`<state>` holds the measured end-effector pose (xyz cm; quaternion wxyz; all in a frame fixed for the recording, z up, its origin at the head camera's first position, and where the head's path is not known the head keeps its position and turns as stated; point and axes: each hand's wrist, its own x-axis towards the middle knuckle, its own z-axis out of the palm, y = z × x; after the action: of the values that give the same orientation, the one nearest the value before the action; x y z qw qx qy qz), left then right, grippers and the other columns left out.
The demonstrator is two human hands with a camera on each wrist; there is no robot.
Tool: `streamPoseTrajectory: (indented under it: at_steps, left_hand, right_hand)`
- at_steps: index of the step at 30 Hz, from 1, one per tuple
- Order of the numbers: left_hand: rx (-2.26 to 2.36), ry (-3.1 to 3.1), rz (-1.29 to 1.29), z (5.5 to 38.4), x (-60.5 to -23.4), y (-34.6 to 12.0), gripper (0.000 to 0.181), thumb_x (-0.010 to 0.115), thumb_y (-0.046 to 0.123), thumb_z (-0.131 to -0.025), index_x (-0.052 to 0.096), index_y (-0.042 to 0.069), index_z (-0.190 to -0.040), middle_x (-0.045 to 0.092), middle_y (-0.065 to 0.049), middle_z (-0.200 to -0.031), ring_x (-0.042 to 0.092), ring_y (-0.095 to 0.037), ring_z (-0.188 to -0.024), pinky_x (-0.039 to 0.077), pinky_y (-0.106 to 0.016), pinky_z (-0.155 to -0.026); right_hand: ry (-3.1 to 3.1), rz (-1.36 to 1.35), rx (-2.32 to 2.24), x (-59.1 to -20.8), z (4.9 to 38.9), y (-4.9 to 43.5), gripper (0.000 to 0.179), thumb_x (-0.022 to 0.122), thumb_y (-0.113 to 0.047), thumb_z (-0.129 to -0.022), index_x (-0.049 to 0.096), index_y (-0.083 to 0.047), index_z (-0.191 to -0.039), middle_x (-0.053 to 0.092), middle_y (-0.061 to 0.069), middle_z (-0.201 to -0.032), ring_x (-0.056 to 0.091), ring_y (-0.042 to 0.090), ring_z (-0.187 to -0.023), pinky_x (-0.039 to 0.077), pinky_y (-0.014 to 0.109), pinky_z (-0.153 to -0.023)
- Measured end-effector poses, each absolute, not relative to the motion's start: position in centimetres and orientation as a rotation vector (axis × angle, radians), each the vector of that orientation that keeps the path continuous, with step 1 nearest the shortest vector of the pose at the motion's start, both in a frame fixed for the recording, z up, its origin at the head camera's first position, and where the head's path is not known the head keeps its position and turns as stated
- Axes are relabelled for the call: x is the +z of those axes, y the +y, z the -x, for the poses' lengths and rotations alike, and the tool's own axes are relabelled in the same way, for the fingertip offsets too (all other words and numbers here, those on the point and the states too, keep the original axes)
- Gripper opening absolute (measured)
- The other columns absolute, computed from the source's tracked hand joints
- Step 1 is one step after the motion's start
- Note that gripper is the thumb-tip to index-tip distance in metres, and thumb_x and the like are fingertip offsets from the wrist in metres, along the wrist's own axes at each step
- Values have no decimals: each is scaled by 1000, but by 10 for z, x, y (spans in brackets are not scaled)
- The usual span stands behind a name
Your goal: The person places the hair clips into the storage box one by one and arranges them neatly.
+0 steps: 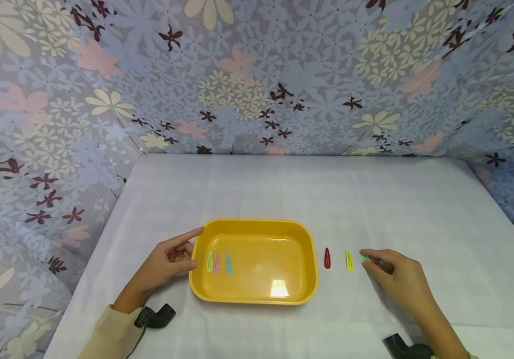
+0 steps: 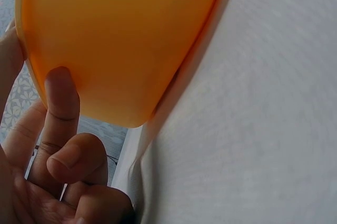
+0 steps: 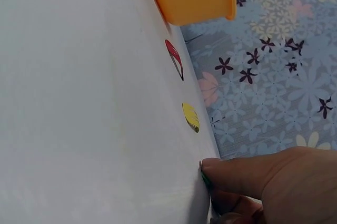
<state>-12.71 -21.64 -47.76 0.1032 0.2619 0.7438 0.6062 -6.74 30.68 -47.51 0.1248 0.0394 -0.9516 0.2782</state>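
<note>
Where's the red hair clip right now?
In the head view, the red clip lies on the white cloth, just right of the yellow tray, between the tray and the yellow clip.

Left side: a plain beige sleeve (image 1: 110,333) is worn. At its cuff a black, elbow-bent wrist camera (image 1: 153,317) is mounted; a thin dark cable (image 1: 137,343) is led off nearward. Right side: a similar black camera (image 1: 404,348) is worn, partly cropped. Left hand (image 1: 161,262), right hand (image 1: 399,275): bare.
</note>
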Motion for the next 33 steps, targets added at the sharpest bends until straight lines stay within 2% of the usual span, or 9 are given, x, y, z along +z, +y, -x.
streamPoseTrajectory:
  at_steps: [7, 14, 22, 29, 33]
  left_hand:
    - [1803, 2174, -768, 127, -478, -217, 68, 72, -5, -91, 46, 1, -153, 65, -16, -95, 54, -14, -70, 48, -24, -61]
    - [1788, 2185, -756, 127, -478, -217, 68, 73, -5, -91, 46, 3, -153, 66, -16, -95, 55, -15, -70, 48, -24, -61]
    - [1828, 2129, -775, 128, -478, -217, 68, 72, -6, -92, 44, 0, -153, 65, -20, -97, 56, -15, -72, 49, -24, -63]
    - [1818, 2150, -753, 128, -478, -217, 68, 72, -7, -91, 45, 2, -153, 65, -20, -96, 56, -15, -71, 48, -23, -62]
    - [1790, 2186, -719, 127, -478, -216, 68, 73, -6, -91, 47, 3, -153, 65, -17, -95, 55, -15, -71, 48, -23, -62]
  right_hand:
    - [-2820, -56, 853, -474, 67, 308, 23, 80, -16, -90, 80, -17, -114, 59, -8, -74, 38, 7, -53, 32, 26, -47]
    - [-2819, -57, 889, -475, 67, 309, 23, 80, -18, -91, 79, -17, -115, 62, -7, -76, 40, 7, -53, 33, 25, -46]
    - [-2810, -56, 880, -475, 67, 309, 23, 80, -18, -91, 80, -15, -113, 62, -7, -75, 40, 7, -53, 34, 25, -47]
    - [-2833, -27, 966, -473, 65, 310, 25, 78, -26, -93, 78, -16, -116, 63, -6, -76, 41, 9, -52, 33, 26, -45]
    - [-2835, 17, 1024, -474, 65, 311, 28, 76, -30, -95, 77, -17, -119, 66, -3, -83, 42, 10, -52, 33, 27, -44]
